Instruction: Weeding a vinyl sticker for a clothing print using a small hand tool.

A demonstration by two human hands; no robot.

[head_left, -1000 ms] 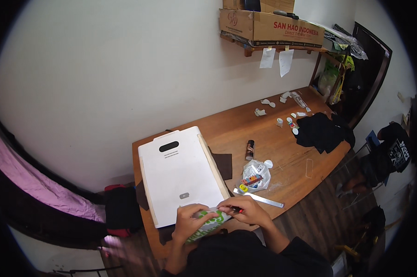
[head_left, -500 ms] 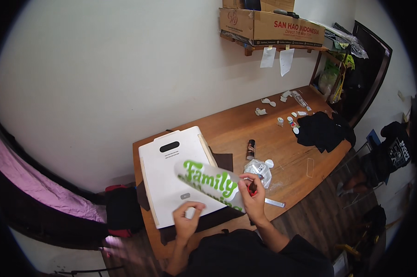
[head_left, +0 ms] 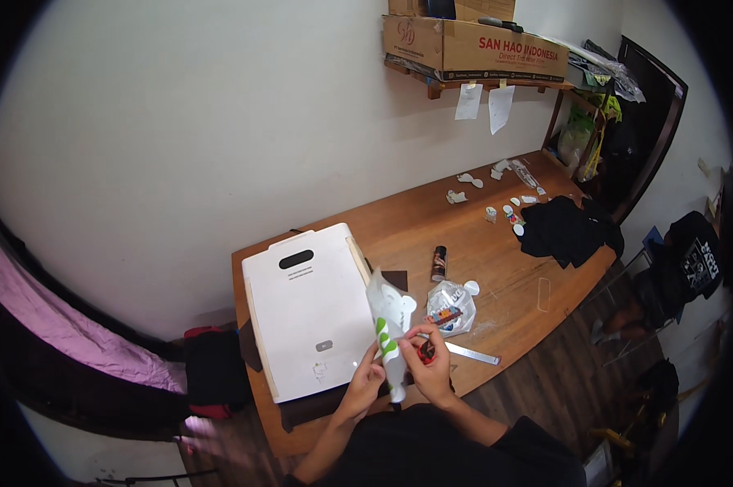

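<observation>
A clear film sheet with green lettering (head_left: 389,307) is bent upright between my hands, above the table's near edge. My left hand (head_left: 365,383) pinches its left side. My right hand (head_left: 431,373) grips its right side, with a small red and black object (head_left: 426,351) also tucked in the fingers; its kind is too covered to tell. Left of the film is a white, flat-topped machine (head_left: 289,325) with a dark handle slot. Just beyond my right hand sit a crumpled plastic bag (head_left: 462,302) and a metal ruler (head_left: 473,354).
A dark can (head_left: 439,265) stands on the wooden table (head_left: 366,231). Film scraps (head_left: 457,197) and a black garment (head_left: 568,231) lie toward the far right. Above hangs a shelf with a cardboard box (head_left: 496,50). Another person (head_left: 687,268) sits at the right.
The film has swung from lying out over the white machine to standing folded between my hands. My left hand has moved right and taken hold of it; my right hand has shifted slightly left and nearer.
</observation>
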